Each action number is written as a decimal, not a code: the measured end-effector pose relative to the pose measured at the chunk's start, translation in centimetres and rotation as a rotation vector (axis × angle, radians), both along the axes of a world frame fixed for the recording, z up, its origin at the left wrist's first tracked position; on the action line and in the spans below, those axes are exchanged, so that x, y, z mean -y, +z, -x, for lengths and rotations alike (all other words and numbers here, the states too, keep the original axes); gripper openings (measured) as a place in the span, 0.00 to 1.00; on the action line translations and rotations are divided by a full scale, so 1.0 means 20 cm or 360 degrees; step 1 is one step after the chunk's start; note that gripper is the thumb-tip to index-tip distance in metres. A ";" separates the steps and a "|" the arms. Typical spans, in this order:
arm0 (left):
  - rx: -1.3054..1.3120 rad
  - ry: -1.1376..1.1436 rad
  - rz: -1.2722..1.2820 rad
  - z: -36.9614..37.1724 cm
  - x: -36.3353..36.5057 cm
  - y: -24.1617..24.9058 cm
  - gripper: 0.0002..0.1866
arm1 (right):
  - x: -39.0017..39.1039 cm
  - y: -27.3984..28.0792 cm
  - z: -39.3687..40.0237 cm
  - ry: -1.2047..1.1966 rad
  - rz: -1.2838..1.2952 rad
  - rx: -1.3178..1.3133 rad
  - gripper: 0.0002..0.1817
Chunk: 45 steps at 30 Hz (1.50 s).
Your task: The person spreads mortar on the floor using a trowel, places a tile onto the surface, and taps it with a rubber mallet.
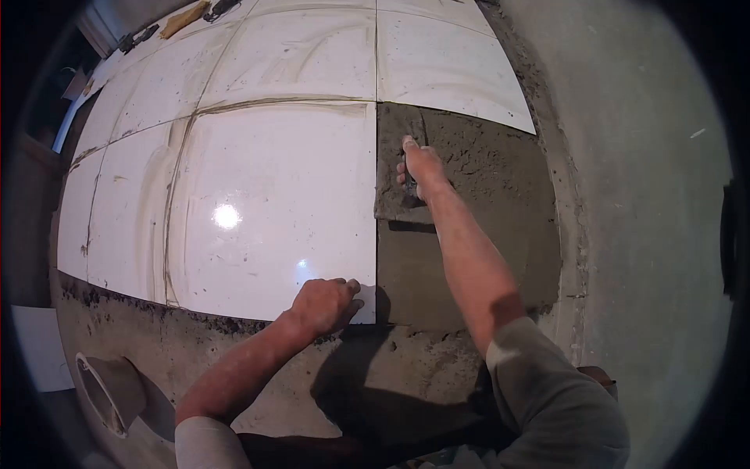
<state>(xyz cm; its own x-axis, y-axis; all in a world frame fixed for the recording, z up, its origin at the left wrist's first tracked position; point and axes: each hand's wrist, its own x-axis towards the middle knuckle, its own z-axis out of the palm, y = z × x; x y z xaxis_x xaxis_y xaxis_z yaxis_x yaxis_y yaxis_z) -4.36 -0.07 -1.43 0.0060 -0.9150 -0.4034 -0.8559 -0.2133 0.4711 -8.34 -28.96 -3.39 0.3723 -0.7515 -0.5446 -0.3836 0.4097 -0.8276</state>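
Observation:
My right hand is closed around the handle of a flat rectangular trowel, whose mortar-smeared blade lies on the grey mortar bed. The blade's left side runs along the edge of a large white tile. Behind the trowel the mortar is rough and pitted; nearer to me it looks smooth. My left hand leans on the near right corner of that tile, its fingers curled in and nothing visible in them.
More white tiles cover the floor beyond and to the left. A bucket lies tipped at the lower left. Bare concrete runs along the right. A yellowish cloth-like item lies at the far left.

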 end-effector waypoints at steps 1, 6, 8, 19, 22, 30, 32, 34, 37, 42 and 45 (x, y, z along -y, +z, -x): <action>-0.0007 -0.0007 -0.0001 0.00 -0.01 -0.01 0.18 | 0.01 0.00 -0.02 -0.0010 0.0017 0.0046 0.25; -0.0016 0.0022 -0.0017 -0.01 0.02 0.02 0.18 | 0.00 0.00 -0.07 -0.0017 -0.0083 0.0001 0.22; -0.0024 0.0040 -0.0037 -0.01 0.01 0.02 0.19 | 0.00 -0.01 -0.07 0.0001 -0.0080 -0.0002 0.20; -0.0045 0.0019 0.0074 -0.02 -0.02 -0.01 0.19 | -0.07 0.08 0.04 0.0018 0.0046 -0.0108 0.24; -0.0028 -0.0001 0.0041 -0.01 -0.02 0.00 0.19 | -0.01 0.04 0.02 0.0011 0.0017 0.0004 0.24; -0.0040 0.0017 0.0007 0.01 -0.03 0.00 0.19 | 0.02 -0.03 -0.04 0.0031 0.0011 0.0027 0.24; 0.0022 0.0002 0.0048 0.00 -0.02 -0.02 0.19 | -0.05 0.06 0.03 0.0065 -0.0044 -0.0145 0.23; -0.0004 0.0006 0.0059 0.00 -0.01 -0.03 0.18 | -0.14 0.08 0.10 0.0071 -0.0098 -0.0182 0.23; 0.0064 -0.0032 0.0005 0.01 0.04 0.01 0.18 | -0.27 0.11 0.18 0.0093 -0.0153 -0.0193 0.23; 0.0052 -0.0043 0.0114 0.03 0.06 0.04 0.16 | -0.53 0.04 0.35 0.0122 -0.0113 -0.0210 0.24; 0.0083 -0.0026 0.0063 0.03 0.08 0.07 0.17 | -0.71 -0.01 0.50 0.0120 -0.0078 -0.0252 0.25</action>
